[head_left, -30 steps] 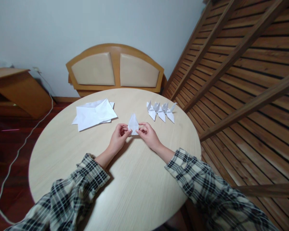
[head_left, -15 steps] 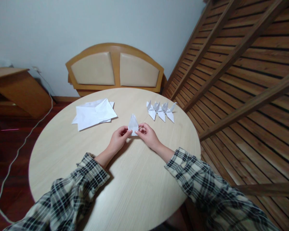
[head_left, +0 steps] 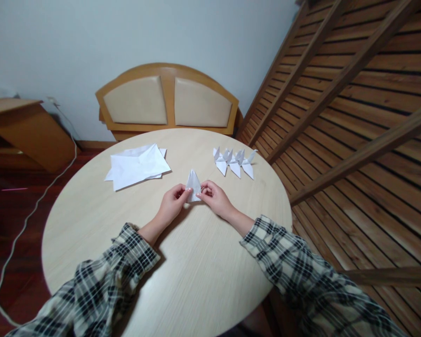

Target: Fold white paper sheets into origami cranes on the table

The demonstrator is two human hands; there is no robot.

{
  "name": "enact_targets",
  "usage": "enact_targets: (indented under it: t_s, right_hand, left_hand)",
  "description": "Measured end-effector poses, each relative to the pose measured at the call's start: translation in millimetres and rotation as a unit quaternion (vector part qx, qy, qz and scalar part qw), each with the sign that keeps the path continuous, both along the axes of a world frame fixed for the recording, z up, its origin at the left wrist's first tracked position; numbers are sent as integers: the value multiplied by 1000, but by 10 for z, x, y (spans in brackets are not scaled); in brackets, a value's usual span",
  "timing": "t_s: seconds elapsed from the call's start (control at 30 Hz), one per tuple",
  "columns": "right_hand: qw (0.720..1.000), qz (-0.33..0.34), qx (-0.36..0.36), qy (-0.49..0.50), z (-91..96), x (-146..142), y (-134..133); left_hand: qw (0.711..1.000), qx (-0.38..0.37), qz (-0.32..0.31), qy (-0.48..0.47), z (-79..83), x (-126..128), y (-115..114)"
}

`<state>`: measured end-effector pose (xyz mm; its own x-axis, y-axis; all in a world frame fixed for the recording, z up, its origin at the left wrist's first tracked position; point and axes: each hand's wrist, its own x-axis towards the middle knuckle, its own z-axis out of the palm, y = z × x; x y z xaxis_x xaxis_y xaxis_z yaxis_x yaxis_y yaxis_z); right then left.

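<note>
A small white folded paper piece [head_left: 193, 181], pointed at the top, is held just above the round pale wooden table [head_left: 91, 224]. My left hand [head_left: 172, 204] pinches its lower left corner with closed fingers. My right hand [head_left: 215, 199] pinches its lower right edge in the same way. Both wrists rest near the table's middle, and both sleeves are plaid.
A loose stack of white paper sheets [head_left: 137, 165] lies at the table's back left. Several finished folded paper cranes [head_left: 235, 162] stand in a row at the back right. A wooden chair back [head_left: 166, 100] stands behind the table. A slatted wooden wall rises to the right.
The folded piece has dropped slightly and tilted between my fingers, and both hands have drawn a little closer together. Nothing else moved.
</note>
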<state>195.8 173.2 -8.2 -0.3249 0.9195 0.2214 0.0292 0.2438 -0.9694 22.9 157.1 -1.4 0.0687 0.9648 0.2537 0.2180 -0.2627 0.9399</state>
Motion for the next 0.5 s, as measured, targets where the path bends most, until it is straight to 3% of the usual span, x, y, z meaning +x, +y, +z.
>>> enact_targets:
  t_s: [0.33, 0.5]
  right_hand:
    - [996, 86, -19, -20, 50, -20, -64]
    - [996, 85, -22, -35, 17, -1, -46]
  left_hand:
    - [1000, 25, 10, 15, 28, 11, -7]
    - [999, 16, -4, 34, 30, 29, 6]
